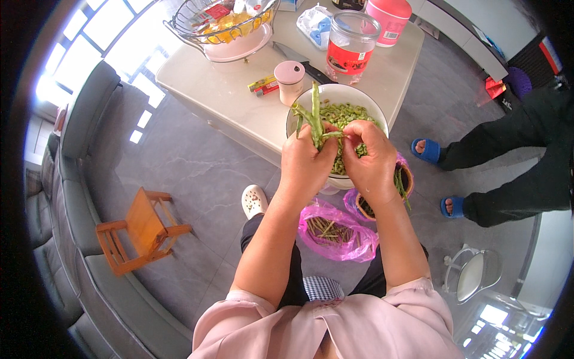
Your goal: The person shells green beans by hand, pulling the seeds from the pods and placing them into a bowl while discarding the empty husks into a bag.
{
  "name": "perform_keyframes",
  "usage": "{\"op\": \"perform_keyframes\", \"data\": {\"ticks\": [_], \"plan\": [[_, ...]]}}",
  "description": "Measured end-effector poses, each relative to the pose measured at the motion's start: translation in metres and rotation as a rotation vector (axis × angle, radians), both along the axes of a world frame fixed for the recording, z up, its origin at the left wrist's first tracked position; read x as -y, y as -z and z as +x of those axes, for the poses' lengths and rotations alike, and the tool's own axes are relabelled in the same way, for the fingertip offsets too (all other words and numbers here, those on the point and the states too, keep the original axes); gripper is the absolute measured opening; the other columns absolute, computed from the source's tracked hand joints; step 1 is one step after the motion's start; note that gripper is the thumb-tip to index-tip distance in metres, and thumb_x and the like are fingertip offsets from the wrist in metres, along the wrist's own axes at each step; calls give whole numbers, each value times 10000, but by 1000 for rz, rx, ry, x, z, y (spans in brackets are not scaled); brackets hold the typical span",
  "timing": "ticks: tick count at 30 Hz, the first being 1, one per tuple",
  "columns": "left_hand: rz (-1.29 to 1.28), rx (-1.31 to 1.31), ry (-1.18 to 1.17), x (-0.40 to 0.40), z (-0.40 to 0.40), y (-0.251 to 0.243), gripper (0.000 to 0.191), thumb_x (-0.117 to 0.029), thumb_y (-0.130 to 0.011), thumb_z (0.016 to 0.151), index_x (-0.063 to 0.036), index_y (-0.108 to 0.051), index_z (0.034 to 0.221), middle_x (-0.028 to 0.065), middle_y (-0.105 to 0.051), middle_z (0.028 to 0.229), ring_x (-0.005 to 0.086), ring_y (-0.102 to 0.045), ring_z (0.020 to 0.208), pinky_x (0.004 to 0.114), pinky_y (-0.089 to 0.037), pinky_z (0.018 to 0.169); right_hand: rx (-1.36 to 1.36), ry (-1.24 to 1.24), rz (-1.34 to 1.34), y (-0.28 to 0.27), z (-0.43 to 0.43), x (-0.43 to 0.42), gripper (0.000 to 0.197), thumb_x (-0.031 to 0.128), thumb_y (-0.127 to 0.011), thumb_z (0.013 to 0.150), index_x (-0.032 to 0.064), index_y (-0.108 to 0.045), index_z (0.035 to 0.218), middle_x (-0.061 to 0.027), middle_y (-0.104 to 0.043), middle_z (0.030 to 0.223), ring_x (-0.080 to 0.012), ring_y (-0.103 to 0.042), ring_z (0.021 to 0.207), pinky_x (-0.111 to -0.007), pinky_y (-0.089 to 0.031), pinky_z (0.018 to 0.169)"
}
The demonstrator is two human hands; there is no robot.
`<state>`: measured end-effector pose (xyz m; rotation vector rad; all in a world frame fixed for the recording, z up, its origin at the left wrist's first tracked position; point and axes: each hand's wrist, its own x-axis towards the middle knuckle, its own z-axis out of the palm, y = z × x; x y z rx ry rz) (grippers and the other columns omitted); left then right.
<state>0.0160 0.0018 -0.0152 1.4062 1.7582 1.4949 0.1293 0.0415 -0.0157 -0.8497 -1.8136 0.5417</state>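
My left hand [302, 157] holds several long green bean pods [315, 110], which stick up past the thumb and fingers. At my left thumb lies a smaller pod [332, 134], and the fingertips of my right hand [372, 155] pinch its end. Both hands are over a white enamel bowl [381, 107] with a dark rim. Shelled green beans [343, 112] fill much of the bowl. Below my hands, a pink plastic bag [363, 251] contains thin greenish-brown pods or stalks [329, 229]. Partly behind my right wrist is a basket [409, 177] with green pods in it.
On the table [215, 98] are a knife [318, 74], a pink-lidded cup [289, 80], a clear jar [352, 49], a pink tub [390, 22] and a wire basket [219, 27]. A wooden stool [143, 224] stands left. Another person's legs [506, 134] are at right.
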Motion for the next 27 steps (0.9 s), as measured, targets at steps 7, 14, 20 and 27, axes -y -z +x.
{"op": "perform_keyframes", "data": {"ticks": [7, 14, 20, 27], "plan": [[16, 50, -35, 0, 1, 2, 122, -94, -578, 810, 5, -616, 870, 76, -614, 699, 116, -562, 664, 270, -450, 614, 32, -47, 94, 2, -1, 0, 220, -85, -589, 656, 41, -543, 829, -122, -573, 781, -272, -582, 677, -335, -470, 604], [13, 47, -48, 0, 0, 1, 129, -98, -587, 820, 15, -617, 875, 52, -601, 681, 85, -535, 658, 253, -441, 601, 14, -67, 20, -2, -2, 3, 245, -85, -569, 633, 38, -546, 843, -134, -584, 819, -311, -573, 760, -371, -468, 662], [56, 91, -51, -1, 0, -1, 115, -91, -583, 829, 9, -621, 871, -2, -576, 658, 74, -521, 588, 229, -418, 535, 73, -70, 125, 0, 5, -2, 208, -68, -557, 630, 30, -561, 813, -139, -588, 834, -320, -574, 767, -370, -474, 685], [-75, 437, 12, 2, -6, 0, 128, -103, -574, 817, 5, -616, 872, -1, -551, 632, 53, -482, 619, 235, -406, 555, -103, -62, -359, -6, 7, 3, 164, 5, -609, 705, 6, -596, 868, -70, -613, 801, -112, -569, 640, -237, -457, 564]]}}
